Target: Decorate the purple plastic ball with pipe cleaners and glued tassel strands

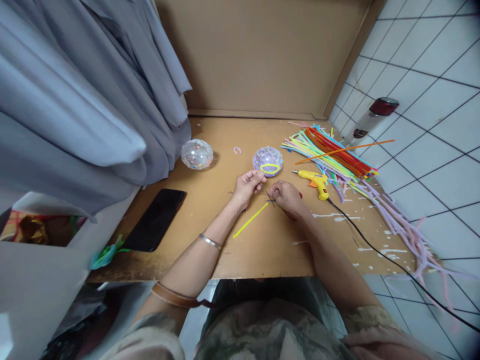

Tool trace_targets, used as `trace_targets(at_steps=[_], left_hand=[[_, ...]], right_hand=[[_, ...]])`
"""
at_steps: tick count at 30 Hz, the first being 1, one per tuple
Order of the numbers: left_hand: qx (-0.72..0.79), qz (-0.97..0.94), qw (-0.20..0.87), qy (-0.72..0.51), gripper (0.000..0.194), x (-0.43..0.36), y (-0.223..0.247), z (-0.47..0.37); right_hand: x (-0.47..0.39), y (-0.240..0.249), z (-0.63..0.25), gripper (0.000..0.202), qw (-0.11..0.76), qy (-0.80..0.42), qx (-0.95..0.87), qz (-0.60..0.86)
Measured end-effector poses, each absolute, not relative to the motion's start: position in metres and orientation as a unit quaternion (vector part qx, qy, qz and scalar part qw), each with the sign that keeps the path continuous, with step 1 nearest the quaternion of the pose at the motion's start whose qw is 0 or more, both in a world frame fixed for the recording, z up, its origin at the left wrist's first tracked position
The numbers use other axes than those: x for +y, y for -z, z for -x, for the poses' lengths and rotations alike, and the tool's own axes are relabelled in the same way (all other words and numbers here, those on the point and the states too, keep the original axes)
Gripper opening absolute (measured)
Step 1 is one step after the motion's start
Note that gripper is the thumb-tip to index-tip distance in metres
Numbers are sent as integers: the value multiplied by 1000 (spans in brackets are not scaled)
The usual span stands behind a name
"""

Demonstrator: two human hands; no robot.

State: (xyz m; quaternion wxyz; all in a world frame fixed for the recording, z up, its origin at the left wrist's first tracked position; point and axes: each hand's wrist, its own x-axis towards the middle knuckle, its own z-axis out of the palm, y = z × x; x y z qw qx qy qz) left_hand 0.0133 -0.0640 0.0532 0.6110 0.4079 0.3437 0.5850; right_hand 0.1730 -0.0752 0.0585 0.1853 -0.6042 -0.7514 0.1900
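Note:
My left hand (247,187) is closed in a pinch on a yellow pipe cleaner (278,169) bent into an oval loop. That loop overlaps the front of a purple-tinted clear ball (267,152) in my view; whether the two touch, I cannot tell. My right hand (287,194) is closed around a pair of scissors (270,198), whose dark blades show beside the fingers, with a bit of red handle at the far side. Just below the blades, a straight yellow pipe cleaner piece (250,220) lies on the table.
A yellow glue gun (317,183) with a black cord lies to the right, before a pile of colored pipe cleaners (330,152). Another clear ball (197,154) and a black phone (155,220) are on the left. A bottle (369,120) stands by the tiled wall.

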Motion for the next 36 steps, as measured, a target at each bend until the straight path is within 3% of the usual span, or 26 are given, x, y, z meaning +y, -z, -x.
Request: trace_targets(at_steps=[6, 11, 20, 36], left_hand=[[341, -372, 600, -621, 53, -63, -51, -14], [346, -350, 603, -628, 50, -66, -49, -18], [325, -334, 629, -622, 49, -72, -51, -25], [285, -288, 688, -602, 41, -75, -58, -24]], right_hand=[[-74, -58, -172, 20, 455, -360, -608, 542], [-80, -70, -166, 32, 535, -425, -530, 503], [-81, -62, -154, 41, 561, -497, -467, 469], [-85, -58, -150, 38, 544, -489, -498, 466]])
